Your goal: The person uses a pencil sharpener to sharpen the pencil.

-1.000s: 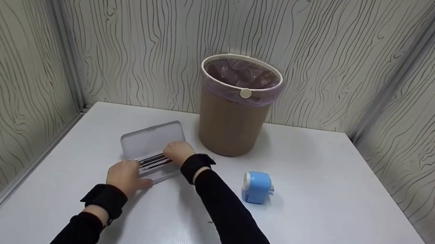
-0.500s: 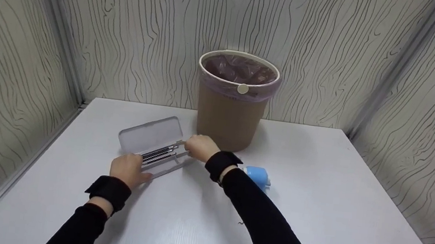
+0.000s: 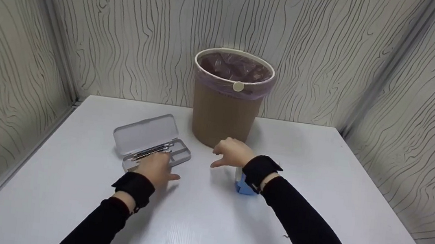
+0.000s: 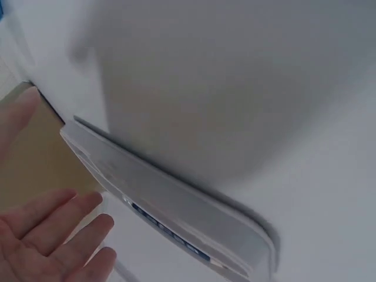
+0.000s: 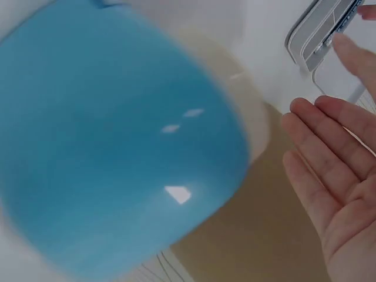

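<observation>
A pale pencil case point(image 3: 144, 132) lies with its lid folded back on the left of the white table, and several dark pencils point(image 3: 152, 150) rest in its tray. My left hand point(image 3: 155, 168) hovers at the case's near side, hiding part of the tray. Its fingers point(image 4: 64, 241) hold nothing in the left wrist view. To the right of the case, my right hand point(image 3: 233, 153) is loosely spread with nothing in it. A blue pencil sharpener point(image 5: 117, 129) stands under the right wrist; the wrist and its black band partly cover it in the head view.
A brown waste bin point(image 3: 224, 114) with a purple liner stands behind the right hand, against the patterned back wall. A small dark curl of debris point(image 3: 285, 236) lies on the table point(image 3: 198, 218) near the right forearm. Walls close in both sides.
My right hand has left the pencil case and moved right to above the sharpener. My left hand has come off the case's left end, shifting right and nearer.
</observation>
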A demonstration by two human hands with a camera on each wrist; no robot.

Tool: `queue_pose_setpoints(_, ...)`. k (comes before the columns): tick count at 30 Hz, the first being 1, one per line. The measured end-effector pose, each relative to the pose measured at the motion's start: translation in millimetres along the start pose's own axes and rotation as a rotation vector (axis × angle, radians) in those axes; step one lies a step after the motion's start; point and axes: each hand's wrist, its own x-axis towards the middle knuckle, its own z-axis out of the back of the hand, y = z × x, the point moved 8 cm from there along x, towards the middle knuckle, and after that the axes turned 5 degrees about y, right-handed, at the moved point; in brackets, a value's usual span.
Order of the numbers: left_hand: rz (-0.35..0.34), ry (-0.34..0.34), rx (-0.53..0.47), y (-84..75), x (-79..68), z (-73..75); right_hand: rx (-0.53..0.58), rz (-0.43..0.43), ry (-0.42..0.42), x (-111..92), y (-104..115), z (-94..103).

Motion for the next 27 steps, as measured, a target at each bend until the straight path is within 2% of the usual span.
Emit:
queue_pose_setpoints(4,-0.061,0.019,-0.055,-18.6,7.2,-9.8,0.063,-0.014,0.006,-23.2,-12.5,-0.4)
queue_pose_setpoints(7,-0.089,0.046,-0.075,-31.2,12.1,-15.3,0.125,-0.057,0.019,-40.6,-22.8,-0.8)
queue_pose_setpoints(12,-0.115,0.106,-0.112,-49.6,17.4,-24.7,0.163,-0.165,0.067,-67.0,-42.3,-4.6)
queue_pose_setpoints(14,-0.135,0.108,-0.13,-56.0,19.2,-27.3,0.171,-0.214,0.099,-74.6,-50.8,-8.6)
queue_pose_setpoints(18,-0.153,0.105,-0.15,-63.4,20.0,-31.5,0.183,-0.244,0.126,-83.3,-59.0,-15.6)
queue_pose_setpoints(27,-0.177,0.132,-0.163,-78.9,22.7,-42.9,0.195,-0.273,0.099,-88.0,-62.8,-16.5)
